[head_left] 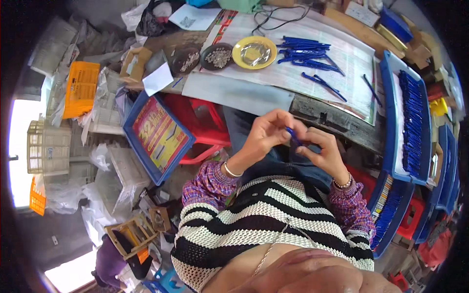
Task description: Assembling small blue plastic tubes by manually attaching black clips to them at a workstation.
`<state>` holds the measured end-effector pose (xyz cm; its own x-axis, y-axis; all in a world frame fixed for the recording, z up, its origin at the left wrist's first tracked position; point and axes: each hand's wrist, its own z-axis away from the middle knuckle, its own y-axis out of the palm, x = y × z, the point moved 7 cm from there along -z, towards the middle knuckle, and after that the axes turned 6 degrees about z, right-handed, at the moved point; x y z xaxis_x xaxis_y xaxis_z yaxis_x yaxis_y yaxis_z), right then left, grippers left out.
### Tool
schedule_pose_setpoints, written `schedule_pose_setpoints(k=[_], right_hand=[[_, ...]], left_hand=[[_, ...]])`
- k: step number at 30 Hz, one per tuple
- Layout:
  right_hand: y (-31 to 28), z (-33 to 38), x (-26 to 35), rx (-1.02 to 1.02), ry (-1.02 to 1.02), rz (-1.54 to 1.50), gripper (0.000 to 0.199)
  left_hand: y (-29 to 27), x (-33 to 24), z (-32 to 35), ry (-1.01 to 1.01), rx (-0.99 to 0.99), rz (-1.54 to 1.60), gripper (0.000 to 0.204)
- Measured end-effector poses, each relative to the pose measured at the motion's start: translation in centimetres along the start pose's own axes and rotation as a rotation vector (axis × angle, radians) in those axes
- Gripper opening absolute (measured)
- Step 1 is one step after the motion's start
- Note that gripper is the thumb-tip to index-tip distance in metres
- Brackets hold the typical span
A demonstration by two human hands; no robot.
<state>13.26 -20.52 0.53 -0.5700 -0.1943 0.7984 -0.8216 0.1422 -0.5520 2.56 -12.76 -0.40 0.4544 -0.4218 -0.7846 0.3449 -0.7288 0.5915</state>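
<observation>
My left hand (267, 133) and my right hand (323, 152) meet above my lap, in front of the table's near edge. Between them is a slim, glossy blue piece (293, 136), pinched by the fingers of both hands. Much of it is hidden by the fingers, so its exact kind does not show. On the table beyond lies a pile of slim blue pieces (305, 51). A few more blue pieces (324, 87) lie nearer. To their left stand a yellow dish (238, 58) with shiny clear or metallic contents and two dark dishes (202, 65) of small pale bits.
At right, a blue tray (389, 93) holds rows of blue pieces, with more trays below and beside it. Another blue tray (128, 128) with a printed sheet rests by a red stool (207, 128). Cartons and plastic bags crowd the left; another person (110, 261) bends at lower left.
</observation>
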Motion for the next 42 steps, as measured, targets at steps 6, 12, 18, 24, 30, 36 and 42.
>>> schedule_pose_setpoints(k=[6, 12, 18, 24, 30, 36, 42], right_hand=[[0.2, -1.6, 0.7, -0.027, -0.078, 0.041, 0.019], [0.9, -4.7, 2.0, 0.013, -0.13, 0.171, 0.02], [3.7, -9.8, 1.9, 0.13, -0.149, 0.259, 0.028], [7.3, -15.3, 1.0, 0.223, -0.247, 0.417, 0.029], [8.9, -20.4, 0.2, 0.277, -0.283, 0.552, 0.026], [11.9, -24.6, -1.3, 0.197, -0.401, 0.544, 0.026], [13.7, -25.8, -3.2, 0.124, -0.402, 0.57, 0.025]], left_hand=[[-2.1, -1.3, 1.9, 0.038, -0.204, -0.134, 0.017], [-6.0, -1.1, 3.9, 0.016, -0.313, -0.103, 0.012], [-9.0, -0.5, 5.5, 0.031, -0.422, -0.029, 0.014], [-10.8, 0.1, 6.5, 0.04, -0.466, -0.008, 0.011], [-11.3, 1.4, 5.7, -0.017, -0.436, 0.067, 0.012], [-12.1, 2.4, 4.9, -0.062, -0.478, 0.122, 0.014], [-12.7, 3.4, 5.0, -0.115, -0.51, 0.12, 0.014]])
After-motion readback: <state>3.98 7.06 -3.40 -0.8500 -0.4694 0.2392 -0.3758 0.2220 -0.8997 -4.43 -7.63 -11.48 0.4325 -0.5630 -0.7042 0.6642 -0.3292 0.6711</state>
